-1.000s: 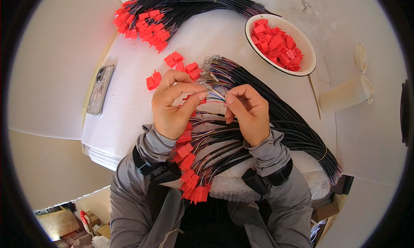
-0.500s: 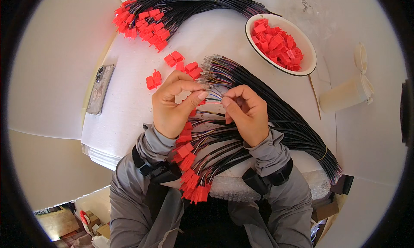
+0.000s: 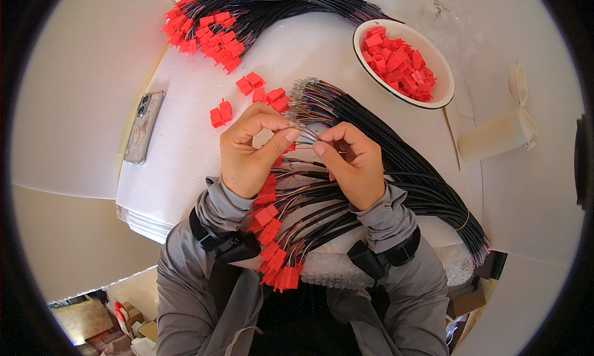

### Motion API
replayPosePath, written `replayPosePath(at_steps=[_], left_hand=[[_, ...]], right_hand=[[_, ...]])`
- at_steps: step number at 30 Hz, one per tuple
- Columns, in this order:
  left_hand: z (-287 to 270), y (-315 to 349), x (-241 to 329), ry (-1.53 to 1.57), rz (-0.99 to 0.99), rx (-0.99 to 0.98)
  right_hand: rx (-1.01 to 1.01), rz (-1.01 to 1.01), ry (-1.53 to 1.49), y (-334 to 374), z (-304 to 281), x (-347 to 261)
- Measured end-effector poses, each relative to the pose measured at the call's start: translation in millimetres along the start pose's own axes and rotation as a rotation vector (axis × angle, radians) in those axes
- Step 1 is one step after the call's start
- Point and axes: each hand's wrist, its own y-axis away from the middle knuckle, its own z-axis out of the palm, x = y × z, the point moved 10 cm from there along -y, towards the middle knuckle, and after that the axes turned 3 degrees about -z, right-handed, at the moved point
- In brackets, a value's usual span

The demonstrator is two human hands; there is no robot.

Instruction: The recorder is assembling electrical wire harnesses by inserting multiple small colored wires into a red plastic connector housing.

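My left hand (image 3: 250,152) and my right hand (image 3: 351,161) meet over a white table (image 3: 185,139), fingertips almost touching. Between them I pinch thin coloured wires (image 3: 304,128) that fan out of a black cable bundle (image 3: 396,164). The left thumb and forefinger press on the bare wire ends; whether a red connector sits inside that hand is hidden. The right hand grips wires a little lower. Below my hands lie cables fitted with red connectors (image 3: 272,232). Loose red connectors (image 3: 247,93) lie just beyond my left hand.
A white bowl (image 3: 445,77) full of red connectors stands at the far right. A second black cable bundle with red connectors (image 3: 210,31) lies at the far left. A phone (image 3: 143,127) rests near the table's left edge, a white open-lidded container (image 3: 498,133) at the right.
Both hands stayed in place; the fingers shifted slightly along the wire ends, the left thumb closing toward the right fingertips.
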Motion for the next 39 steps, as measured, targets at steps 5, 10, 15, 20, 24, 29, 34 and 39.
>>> replayPosePath(at_steps=[5,10,15,20,24,29,34,39], left_hand=[[2.0,0.4,0.3,0.019,-0.045,-0.008],[5.5,0.1,3.3,-0.035,0.016,-0.048],[9.0,0.0,4.2,-0.002,0.025,-0.073],[8.9,2.0,-3.4,0.047,-0.003,-0.072],[10.0,3.5,-12.7,0.086,-0.099,-0.075],[10.1,3.5,-11.5,0.09,-0.09,-0.068],[10.8,2.2,-10.3,0.095,-0.064,-0.079],[9.2,2.8,-10.9,0.07,-0.08,-0.069]], right_hand=[[0.002,-0.019,0.069,-0.8,-1.8,-2.4],[-0.001,-0.007,0.054,-1.3,-2.1,-2.2],[-0.005,0.073,-0.032,-0.9,-0.3,1.7],[0.0,0.015,-0.031,-0.4,1.3,-3.2],[-0.002,0.022,-0.039,0.4,-0.2,-2.3],[0.018,0.034,-0.04,0.7,-2.1,0.0],[0.048,-0.005,-0.072,0.6,-4.1,-4.0],[0.051,-0.042,-0.089,0.3,-2.6,-8.9]])
